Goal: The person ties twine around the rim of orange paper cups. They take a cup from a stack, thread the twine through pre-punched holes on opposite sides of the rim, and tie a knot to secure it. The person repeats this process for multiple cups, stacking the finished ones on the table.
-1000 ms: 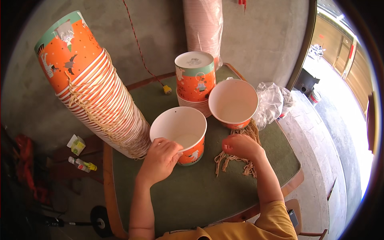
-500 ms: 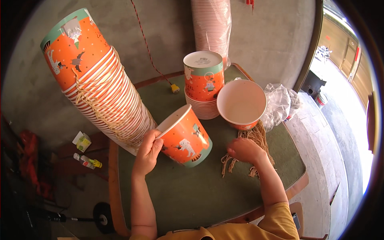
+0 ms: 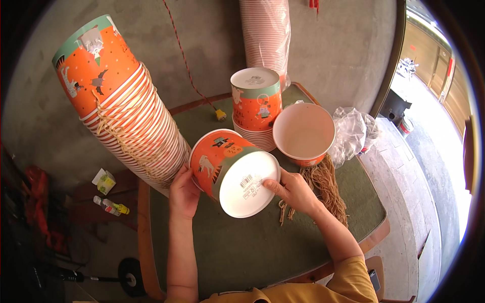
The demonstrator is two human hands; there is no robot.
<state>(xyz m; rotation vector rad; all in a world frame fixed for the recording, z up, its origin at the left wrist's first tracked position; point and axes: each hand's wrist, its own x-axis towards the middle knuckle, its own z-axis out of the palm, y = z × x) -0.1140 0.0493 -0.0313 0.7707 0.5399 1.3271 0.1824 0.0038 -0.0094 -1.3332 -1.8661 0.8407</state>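
Between my hands is an orange paper bucket (image 3: 222,160) with a green band and cartoon figures, tilted so its white bottom faces me. My left hand (image 3: 183,192) grips it by the rim on the left side. My right hand (image 3: 293,191) holds its base edge, thumb on the white bottom; the other fingers are hidden behind. Beside my right forearm lies a bundle of tan strings (image 3: 326,187). Just behind it an upright bucket (image 3: 304,130) shows its white inside. A short inverted stack of buckets (image 3: 256,103) stands left of that one.
At left leans a tall stack of nested buckets (image 3: 136,116) with tan strings looped along it. A plastic-wrapped stack (image 3: 267,40) stands at the back against the wall. Clear plastic bags (image 3: 351,134) lie at the right of the green table (image 3: 237,252). A red cord ends in a yellow connector (image 3: 220,114).
The bucket in my left hand has turned so its bottom faces me. My right hand has moved left from the strings and taken hold of the bucket's base.
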